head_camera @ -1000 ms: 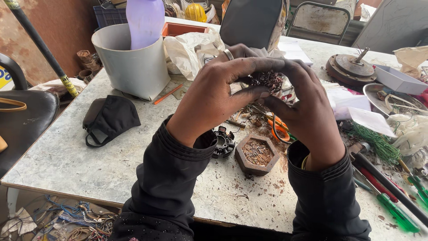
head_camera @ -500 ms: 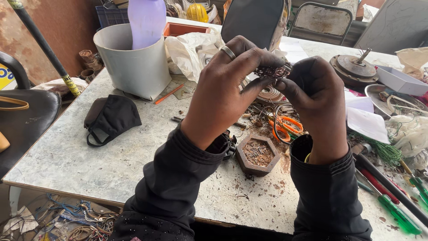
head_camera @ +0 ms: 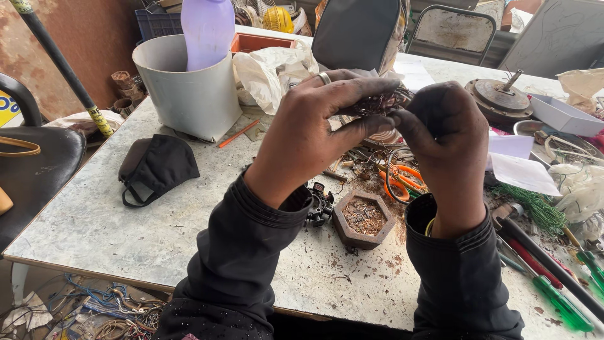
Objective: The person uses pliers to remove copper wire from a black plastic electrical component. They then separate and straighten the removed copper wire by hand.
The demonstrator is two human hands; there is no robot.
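My left hand, with a ring on one finger, and my right hand are raised above the table. Together they grip a small dark metal part wound with wire, held between the fingers of both hands. Most of the part is hidden by my fingers. Below my hands a hexagonal brown dish holds small bits of scrap. A round black toothed part lies beside it. Orange-handled scissors lie just under my right hand.
A grey bucket with a lilac bottle stands at the back left. A black face mask lies left. Screwdrivers, green wire, white paper and a round motor part crowd the right. A black chair stands left.
Both hands have lifted off the table with the wound part and turned it, and the fingers now pinch it from each side rather than covering it.
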